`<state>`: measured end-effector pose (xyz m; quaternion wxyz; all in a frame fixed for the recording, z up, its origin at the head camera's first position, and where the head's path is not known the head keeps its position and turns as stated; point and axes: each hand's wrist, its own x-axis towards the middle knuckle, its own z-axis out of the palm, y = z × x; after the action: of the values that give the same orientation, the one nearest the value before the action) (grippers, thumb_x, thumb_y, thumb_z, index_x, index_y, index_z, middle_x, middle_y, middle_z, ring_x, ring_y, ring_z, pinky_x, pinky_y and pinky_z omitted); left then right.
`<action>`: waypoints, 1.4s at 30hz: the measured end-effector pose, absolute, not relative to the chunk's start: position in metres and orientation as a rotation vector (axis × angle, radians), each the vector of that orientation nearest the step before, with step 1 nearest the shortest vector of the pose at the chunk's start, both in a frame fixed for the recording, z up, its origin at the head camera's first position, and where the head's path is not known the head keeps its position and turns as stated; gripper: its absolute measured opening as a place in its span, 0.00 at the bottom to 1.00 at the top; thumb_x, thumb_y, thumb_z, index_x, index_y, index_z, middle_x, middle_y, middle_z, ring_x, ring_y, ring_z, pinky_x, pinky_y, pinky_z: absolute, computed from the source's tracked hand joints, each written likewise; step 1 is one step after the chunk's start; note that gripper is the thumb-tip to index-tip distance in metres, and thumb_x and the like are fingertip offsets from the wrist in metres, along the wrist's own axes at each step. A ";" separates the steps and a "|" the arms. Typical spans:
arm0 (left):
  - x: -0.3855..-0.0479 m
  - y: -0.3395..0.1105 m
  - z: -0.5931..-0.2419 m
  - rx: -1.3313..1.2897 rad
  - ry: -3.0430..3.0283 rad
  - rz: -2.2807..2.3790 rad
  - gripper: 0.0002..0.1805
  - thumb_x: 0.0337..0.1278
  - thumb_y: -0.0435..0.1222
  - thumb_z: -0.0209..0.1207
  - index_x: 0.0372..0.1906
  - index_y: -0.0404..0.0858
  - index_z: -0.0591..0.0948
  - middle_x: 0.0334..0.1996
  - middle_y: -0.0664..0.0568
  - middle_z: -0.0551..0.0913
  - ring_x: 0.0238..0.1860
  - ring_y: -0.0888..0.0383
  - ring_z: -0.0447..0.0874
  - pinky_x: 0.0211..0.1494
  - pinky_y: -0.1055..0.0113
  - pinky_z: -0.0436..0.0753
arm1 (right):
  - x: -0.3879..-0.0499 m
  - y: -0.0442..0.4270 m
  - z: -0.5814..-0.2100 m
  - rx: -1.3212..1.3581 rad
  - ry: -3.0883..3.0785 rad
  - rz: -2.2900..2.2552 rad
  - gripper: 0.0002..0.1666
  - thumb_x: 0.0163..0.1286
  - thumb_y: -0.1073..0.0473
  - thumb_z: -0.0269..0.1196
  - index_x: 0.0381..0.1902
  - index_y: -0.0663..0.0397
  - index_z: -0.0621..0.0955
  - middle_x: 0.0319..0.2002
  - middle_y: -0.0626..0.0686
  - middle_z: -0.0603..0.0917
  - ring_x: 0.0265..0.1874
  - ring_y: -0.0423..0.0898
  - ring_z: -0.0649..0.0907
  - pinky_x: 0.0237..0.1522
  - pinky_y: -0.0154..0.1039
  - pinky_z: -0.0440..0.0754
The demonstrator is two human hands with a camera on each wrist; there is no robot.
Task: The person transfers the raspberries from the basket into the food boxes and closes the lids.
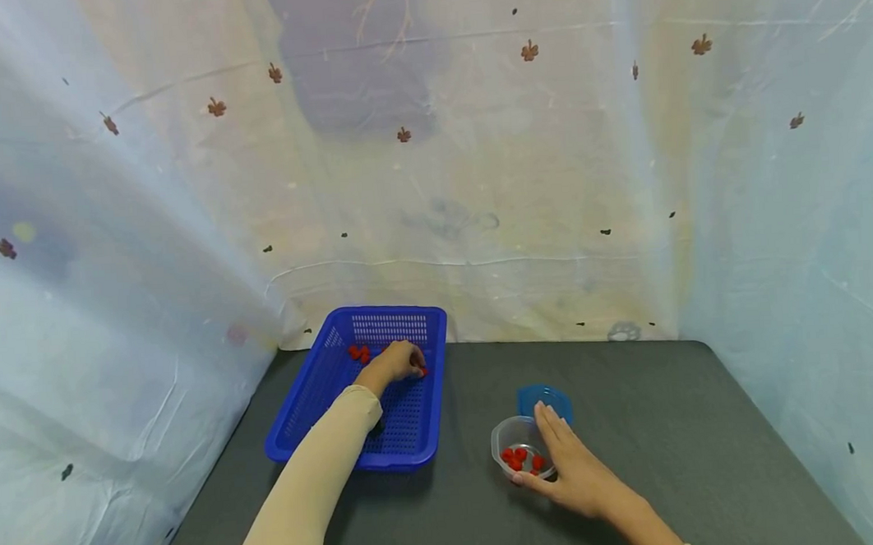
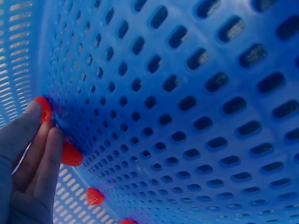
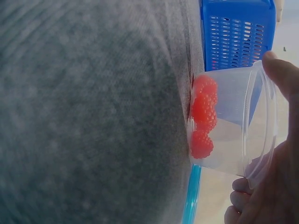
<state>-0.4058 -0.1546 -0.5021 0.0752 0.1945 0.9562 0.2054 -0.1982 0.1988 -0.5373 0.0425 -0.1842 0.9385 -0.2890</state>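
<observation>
My left hand (image 1: pixel 397 361) reaches into the blue plastic basket (image 1: pixel 435 421) and pinches a red raspberry (image 2: pixel 45 109) between thumb and fingertips, close to the basket wall. Several more raspberries (image 1: pixel 359 353) lie on the basket floor; in the left wrist view one raspberry (image 2: pixel 72 155) sits just past the fingers. On the table to the right, my right hand (image 1: pixel 576 471) holds a clear plastic container (image 3: pixel 226 93) by its rim, thumb on one side and fingers on the other. Several raspberries (image 3: pixel 204 112) lie at the bottom of this upright container.
A blue lid (image 1: pixel 545 398) lies flat on the dark grey table (image 1: pixel 635 394), right behind the container. The basket stands at the table's back left. Pale patterned curtains (image 1: pixel 476 180) hang behind the table and along both sides.
</observation>
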 end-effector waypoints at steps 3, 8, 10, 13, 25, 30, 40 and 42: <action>-0.407 -0.155 -0.504 0.579 2.868 0.618 0.05 0.66 0.28 0.71 0.44 0.35 0.90 0.38 0.48 0.89 0.40 0.55 0.86 0.48 0.60 0.87 | -0.198 0.199 -0.539 -0.569 2.884 -0.871 0.72 0.68 0.19 0.62 0.88 0.57 0.46 0.87 0.61 0.46 0.84 0.69 0.52 0.76 0.72 0.60; -0.408 -0.156 -0.507 0.576 2.866 0.636 0.04 0.66 0.29 0.72 0.43 0.35 0.90 0.37 0.50 0.89 0.39 0.56 0.85 0.48 0.60 0.87 | -0.198 0.199 -0.540 -0.572 2.882 -0.870 0.72 0.69 0.19 0.61 0.88 0.57 0.46 0.87 0.61 0.46 0.84 0.69 0.51 0.76 0.72 0.60; -0.408 -0.156 -0.507 0.579 2.867 0.650 0.03 0.66 0.28 0.72 0.42 0.35 0.90 0.36 0.50 0.88 0.38 0.56 0.84 0.47 0.60 0.87 | -0.199 0.199 -0.539 -0.570 2.881 -0.872 0.72 0.68 0.18 0.61 0.88 0.57 0.46 0.88 0.61 0.46 0.84 0.69 0.51 0.76 0.72 0.60; -0.408 -0.156 -0.507 0.590 2.874 0.658 0.03 0.66 0.28 0.71 0.41 0.35 0.90 0.35 0.49 0.88 0.37 0.56 0.84 0.47 0.60 0.87 | -0.199 0.199 -0.539 -0.565 2.880 -0.874 0.72 0.68 0.18 0.61 0.88 0.57 0.45 0.88 0.60 0.45 0.84 0.69 0.51 0.76 0.72 0.60; -0.405 -0.160 -0.509 0.588 2.878 0.692 0.02 0.66 0.28 0.71 0.41 0.36 0.89 0.36 0.49 0.87 0.38 0.55 0.84 0.49 0.59 0.87 | -0.198 0.199 -0.537 -0.558 2.860 -0.889 0.72 0.69 0.19 0.61 0.88 0.55 0.44 0.88 0.60 0.45 0.84 0.69 0.50 0.77 0.72 0.59; -0.406 -0.162 -0.508 0.592 2.861 0.719 0.02 0.68 0.30 0.70 0.42 0.37 0.89 0.38 0.49 0.88 0.40 0.55 0.84 0.52 0.57 0.87 | -0.199 0.199 -0.538 -0.563 2.864 -0.896 0.72 0.69 0.19 0.62 0.88 0.56 0.45 0.88 0.59 0.45 0.84 0.68 0.50 0.77 0.73 0.59; -0.411 -0.172 -0.504 0.634 2.809 0.742 0.03 0.70 0.33 0.70 0.44 0.38 0.89 0.41 0.51 0.89 0.43 0.56 0.85 0.52 0.58 0.86 | -0.199 0.199 -0.538 -0.558 2.854 -0.904 0.72 0.69 0.19 0.62 0.88 0.57 0.45 0.88 0.59 0.44 0.85 0.67 0.49 0.77 0.73 0.58; -0.411 -0.171 -0.499 0.608 2.799 0.779 0.03 0.71 0.33 0.69 0.44 0.39 0.89 0.42 0.51 0.89 0.42 0.55 0.85 0.52 0.57 0.86 | -0.199 0.199 -0.537 -0.555 2.855 -0.903 0.72 0.69 0.19 0.62 0.88 0.56 0.45 0.88 0.60 0.44 0.85 0.67 0.49 0.77 0.73 0.58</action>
<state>-0.4106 -0.1713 -0.4991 0.0867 0.2041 0.9394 0.2615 -0.1991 0.1993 -0.5374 0.0482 -0.1819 0.9364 -0.2962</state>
